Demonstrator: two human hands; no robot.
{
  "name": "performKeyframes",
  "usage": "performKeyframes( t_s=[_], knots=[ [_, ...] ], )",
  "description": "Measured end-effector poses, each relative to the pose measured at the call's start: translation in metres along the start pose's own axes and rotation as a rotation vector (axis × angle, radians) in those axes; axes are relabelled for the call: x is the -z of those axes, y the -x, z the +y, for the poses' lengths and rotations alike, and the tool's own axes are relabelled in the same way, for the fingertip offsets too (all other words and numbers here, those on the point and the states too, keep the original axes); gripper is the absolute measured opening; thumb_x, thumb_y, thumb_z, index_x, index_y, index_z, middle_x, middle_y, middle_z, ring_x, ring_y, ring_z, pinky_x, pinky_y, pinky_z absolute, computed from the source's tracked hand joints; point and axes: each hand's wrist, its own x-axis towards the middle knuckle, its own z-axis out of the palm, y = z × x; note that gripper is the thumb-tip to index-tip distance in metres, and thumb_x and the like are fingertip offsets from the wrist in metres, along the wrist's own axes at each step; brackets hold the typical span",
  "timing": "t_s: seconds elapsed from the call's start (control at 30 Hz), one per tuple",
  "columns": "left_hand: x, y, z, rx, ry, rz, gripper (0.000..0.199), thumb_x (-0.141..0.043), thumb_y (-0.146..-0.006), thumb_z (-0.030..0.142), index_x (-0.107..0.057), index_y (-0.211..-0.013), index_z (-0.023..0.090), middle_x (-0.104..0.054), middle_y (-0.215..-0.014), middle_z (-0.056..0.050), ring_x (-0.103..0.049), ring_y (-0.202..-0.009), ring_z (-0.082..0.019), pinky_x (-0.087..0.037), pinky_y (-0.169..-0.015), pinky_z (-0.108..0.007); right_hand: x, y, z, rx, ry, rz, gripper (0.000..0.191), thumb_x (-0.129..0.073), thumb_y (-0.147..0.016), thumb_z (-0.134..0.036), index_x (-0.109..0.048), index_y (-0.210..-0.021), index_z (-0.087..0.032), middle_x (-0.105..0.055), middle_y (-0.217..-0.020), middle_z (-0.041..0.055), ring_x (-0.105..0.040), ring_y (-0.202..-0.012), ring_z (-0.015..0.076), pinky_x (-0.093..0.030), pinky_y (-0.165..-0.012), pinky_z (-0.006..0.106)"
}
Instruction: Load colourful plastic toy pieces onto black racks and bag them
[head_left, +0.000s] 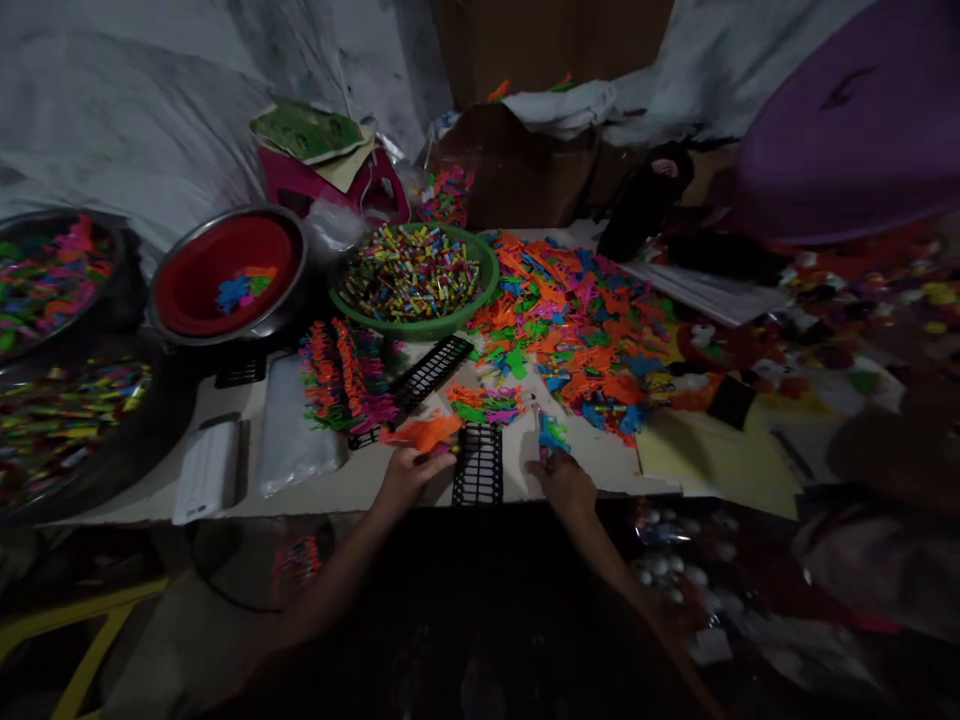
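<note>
My left hand (409,482) is closed on a flat orange plastic toy piece (424,433), just left of a black slotted rack (478,468). To the right of that rack, my right hand (568,487) is closed on a blue and green plastic toy piece (553,434). A row of orange, green and pink toy pieces (486,403) sits at the rack's far end. Beyond my right hand spreads a large pile of orange, blue and green toy pieces (585,320). Fine shapes are hard to make out in the dim light.
A green basin (489,275) holds many small wrapped pieces. Left of it are a red bowl (176,285), bundled rows of toys (349,380), clear plastic bags (292,430) and a white box-shaped device (208,470). A second black rack (433,372) lies slanted. Yellow paper (697,455) lies at right.
</note>
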Motion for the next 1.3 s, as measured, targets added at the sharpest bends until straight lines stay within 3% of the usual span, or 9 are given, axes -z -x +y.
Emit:
performKeyframes(
  t_s=[0.1,0.23,0.33,0.43,0.6,0.83,1.03,1.3],
  knots=[
    [-0.002,-0.002,-0.018,-0.155,-0.250,0.118,0.013,-0.068,-0.063,0.032,-0.067,-0.066,0.020,-0.069,-0.074,-0.003,-0.063,-0.076,-0.020,-0.048,-0.077,-0.034,-0.002,-0.008,0.011,-0.015,-0.272,0.110,0.027,-0.053,-0.076,-0.043,-0.063,-0.075,-0.018,-0.067,-0.072,0.0085,-0.063,-0.068,0.0218,-0.041,-0.057,0.028],
    [-0.001,0.001,-0.046,-0.236,-0.423,0.250,0.017,-0.068,-0.065,0.034,-0.066,-0.072,0.019,-0.069,-0.074,-0.003,-0.063,-0.073,-0.019,-0.049,-0.072,-0.030,0.007,-0.013,0.022,0.023,-0.864,0.409,0.030,-0.058,-0.070,-0.045,-0.063,-0.079,-0.016,-0.068,-0.077,0.0061,-0.063,-0.071,0.0196,-0.047,-0.066,0.029],
    [-0.007,-0.004,-0.061,-0.237,-0.454,0.295,0.019,-0.067,-0.067,0.035,-0.066,-0.073,0.017,-0.069,-0.074,-0.004,-0.063,-0.072,-0.018,-0.049,-0.072,-0.030,-0.004,-0.011,0.011,0.177,-1.124,0.406,0.028,-0.062,-0.068,-0.041,-0.063,-0.082,-0.017,-0.068,-0.084,0.0052,-0.063,-0.078,0.0193,-0.047,-0.075,0.033],
    [-0.019,-0.016,-0.068,-0.235,-0.431,0.221,0.016,-0.063,-0.071,0.031,-0.065,-0.077,0.016,-0.068,-0.079,-0.005,-0.062,-0.074,-0.017,-0.048,-0.073,-0.028,-0.028,-0.012,-0.011,0.312,-1.096,0.350,0.025,-0.061,-0.070,-0.040,-0.065,-0.080,-0.018,-0.068,-0.084,0.0045,-0.062,-0.082,0.0190,-0.047,-0.079,0.034],
    [-0.031,-0.031,-0.074,-0.204,-0.425,0.159,0.012,-0.059,-0.075,0.027,-0.063,-0.074,0.016,-0.065,-0.075,-0.003,-0.059,-0.070,-0.013,-0.046,-0.068,-0.024,-0.053,-0.022,-0.039,0.314,-0.922,0.301,0.028,-0.054,-0.075,-0.043,-0.066,-0.075,-0.018,-0.068,-0.072,0.0040,-0.062,-0.067,0.0166,-0.048,-0.067,0.028],
    [-0.030,-0.033,-0.077,-0.184,-0.508,0.146,0.012,-0.057,-0.076,0.027,-0.063,-0.077,0.016,-0.065,-0.077,-0.004,-0.059,-0.071,-0.013,-0.045,-0.068,-0.024,-0.052,-0.030,-0.041,0.335,-0.578,0.318,0.028,-0.049,-0.079,-0.039,-0.067,-0.076,-0.017,-0.068,-0.074,0.0077,-0.062,-0.071,0.0185,-0.046,-0.068,0.028],
    [-0.031,-0.033,-0.073,-0.173,-0.511,0.148,0.012,-0.057,-0.075,0.026,-0.063,-0.075,0.016,-0.065,-0.075,-0.004,-0.058,-0.067,-0.013,-0.045,-0.066,-0.024,-0.043,-0.032,-0.044,0.414,-0.497,0.338,0.022,-0.050,-0.078,-0.033,-0.066,-0.079,-0.017,-0.068,-0.075,0.0071,-0.062,-0.071,0.0174,-0.046,-0.067,0.025],
    [-0.029,-0.033,-0.077,-0.208,-0.490,0.117,0.014,-0.056,-0.077,0.027,-0.064,-0.078,0.016,-0.065,-0.076,-0.003,-0.058,-0.068,-0.012,-0.044,-0.066,-0.022,-0.038,-0.034,-0.048,0.411,-0.481,0.353,0.020,-0.050,-0.077,-0.032,-0.065,-0.074,-0.018,-0.067,-0.071,0.0056,-0.060,-0.066,0.0159,-0.045,-0.062,0.023]
  ],
)
